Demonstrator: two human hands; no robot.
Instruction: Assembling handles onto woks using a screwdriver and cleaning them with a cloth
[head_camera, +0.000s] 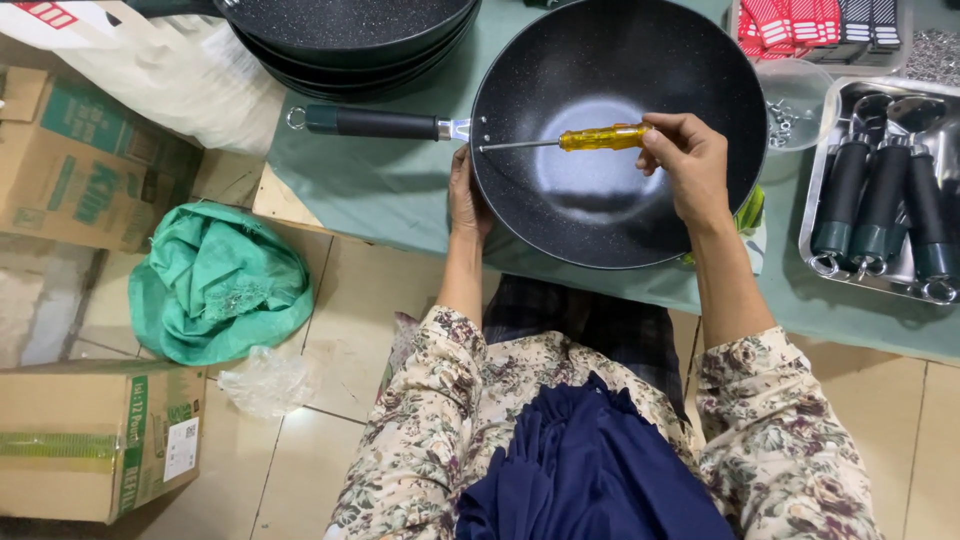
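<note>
A black speckled wok (620, 190) lies on the green table cover, its dark handle (372, 123) pointing left. My right hand (688, 160) grips a yellow-handled screwdriver (600, 137) whose metal tip rests at the rivets on the wok's inner wall, where the handle joins. My left hand (465, 200) holds the wok's left rim from outside, just below the handle joint.
A stack of black pans (350, 40) sits at the back. A metal tray (830, 170) with several dark handles is at right, next to a clear bowl of screws (790, 110). Cardboard boxes (90, 440), a green cloth (215, 285) and a white bag (170, 70) lie at left.
</note>
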